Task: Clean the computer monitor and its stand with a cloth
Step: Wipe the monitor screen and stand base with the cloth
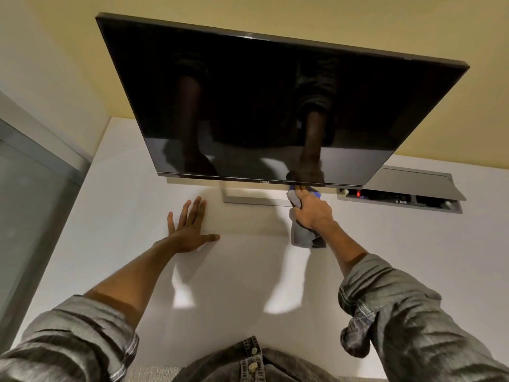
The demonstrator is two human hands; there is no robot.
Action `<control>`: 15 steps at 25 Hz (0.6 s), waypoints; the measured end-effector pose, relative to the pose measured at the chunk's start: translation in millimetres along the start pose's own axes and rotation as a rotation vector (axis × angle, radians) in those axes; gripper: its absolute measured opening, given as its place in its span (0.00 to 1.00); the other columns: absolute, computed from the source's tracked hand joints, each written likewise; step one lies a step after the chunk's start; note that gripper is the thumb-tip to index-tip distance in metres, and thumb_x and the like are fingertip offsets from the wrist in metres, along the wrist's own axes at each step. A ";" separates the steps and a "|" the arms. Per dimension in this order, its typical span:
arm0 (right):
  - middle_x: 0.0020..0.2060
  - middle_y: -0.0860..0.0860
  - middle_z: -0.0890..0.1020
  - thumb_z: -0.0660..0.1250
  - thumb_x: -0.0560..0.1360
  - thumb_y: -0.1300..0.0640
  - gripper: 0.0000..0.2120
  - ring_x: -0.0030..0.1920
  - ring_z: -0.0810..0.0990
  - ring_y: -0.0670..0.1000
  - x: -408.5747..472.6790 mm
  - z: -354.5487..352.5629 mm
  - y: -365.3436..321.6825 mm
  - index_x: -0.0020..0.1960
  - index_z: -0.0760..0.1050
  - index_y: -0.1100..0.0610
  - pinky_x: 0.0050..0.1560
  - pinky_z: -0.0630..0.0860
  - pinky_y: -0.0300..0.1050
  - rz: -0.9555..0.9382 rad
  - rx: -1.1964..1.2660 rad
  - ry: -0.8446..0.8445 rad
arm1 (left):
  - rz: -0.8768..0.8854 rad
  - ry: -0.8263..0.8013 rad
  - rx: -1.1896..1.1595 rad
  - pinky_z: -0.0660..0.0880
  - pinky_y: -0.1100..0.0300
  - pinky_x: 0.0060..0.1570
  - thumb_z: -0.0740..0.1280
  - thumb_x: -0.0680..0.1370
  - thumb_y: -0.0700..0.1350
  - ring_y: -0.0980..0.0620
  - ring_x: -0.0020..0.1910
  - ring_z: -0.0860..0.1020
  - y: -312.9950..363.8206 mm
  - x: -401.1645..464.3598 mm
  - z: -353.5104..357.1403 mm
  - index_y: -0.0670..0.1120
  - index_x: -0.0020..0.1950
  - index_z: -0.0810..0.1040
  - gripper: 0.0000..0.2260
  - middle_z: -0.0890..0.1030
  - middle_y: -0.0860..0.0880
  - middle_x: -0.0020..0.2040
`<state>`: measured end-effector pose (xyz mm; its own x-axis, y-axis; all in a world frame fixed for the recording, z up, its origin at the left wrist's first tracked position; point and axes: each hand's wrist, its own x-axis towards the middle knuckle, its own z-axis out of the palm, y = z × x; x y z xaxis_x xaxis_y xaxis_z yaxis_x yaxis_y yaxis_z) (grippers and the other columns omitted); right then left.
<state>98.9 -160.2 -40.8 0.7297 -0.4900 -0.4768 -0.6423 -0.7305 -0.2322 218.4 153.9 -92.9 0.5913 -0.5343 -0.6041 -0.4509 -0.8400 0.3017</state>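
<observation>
Where things are: The monitor point(264, 106) fills the top middle of the frame. Its stand point(254, 199) sits just under it, in the middle, on the white desk point(115, 188).

Your right hand: Your right hand point(311, 209) is curled around the cloth point(304, 234), right of the middle. The fingertips push the cloth up against the bottom edge of the screen, and the loose end hangs down to the desk.

Your left hand: Your left hand point(190, 230) lies flat on the desk with the fingers spread, left of the middle. It holds nothing.

How the cloth feels: It looks soft and floppy. Keep it bunched in your palm so it does not slip out.

How the monitor feels: The screen looks stiff but smooth and easy to hurt. It may rock on its thin stand, so rub gently. If you must steady it, hold the frame edge, not the dark glass.

Edges to watch: The open cable box point(399, 198) sinks into the desk at the right, near your cloth hand. The gap under the screen looks tight.

Open room: The desk is bare at the lower middle and left, so you can swing your arms there.
</observation>
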 end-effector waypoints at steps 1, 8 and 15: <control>0.68 0.54 0.73 0.65 0.75 0.50 0.29 0.60 0.75 0.59 -6.8 3.3 -0.3 0.74 0.61 0.51 0.60 0.73 0.55 -0.014 -0.010 0.022 | 0.000 -0.003 0.001 0.30 0.40 0.70 0.59 0.75 0.68 0.50 0.75 0.29 -0.1 0.0 -0.3 0.53 0.75 0.28 0.47 0.27 0.53 0.75; 0.71 0.53 0.70 0.63 0.79 0.52 0.32 0.62 0.76 0.56 -44.4 28.7 0.3 0.78 0.52 0.53 0.57 0.76 0.50 -0.046 -0.114 -0.014 | 0.006 -0.001 -0.008 0.30 0.39 0.70 0.59 0.74 0.69 0.49 0.75 0.29 -2.5 -0.1 0.3 0.53 0.74 0.26 0.48 0.27 0.53 0.75; 0.60 0.55 0.77 0.64 0.77 0.56 0.23 0.52 0.80 0.57 -56.2 40.0 -74.5 0.71 0.65 0.57 0.48 0.79 0.48 -0.310 0.087 0.344 | 0.007 0.004 0.010 0.31 0.39 0.69 0.58 0.74 0.69 0.48 0.75 0.29 -0.3 -0.5 -0.9 0.52 0.74 0.26 0.47 0.27 0.52 0.75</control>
<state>96.3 -59.2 -30.6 0.9160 -0.3953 -0.0683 -0.3885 -0.8318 -0.3965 218.9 154.3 -91.9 0.5904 -0.5409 -0.5990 -0.4616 -0.8351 0.2991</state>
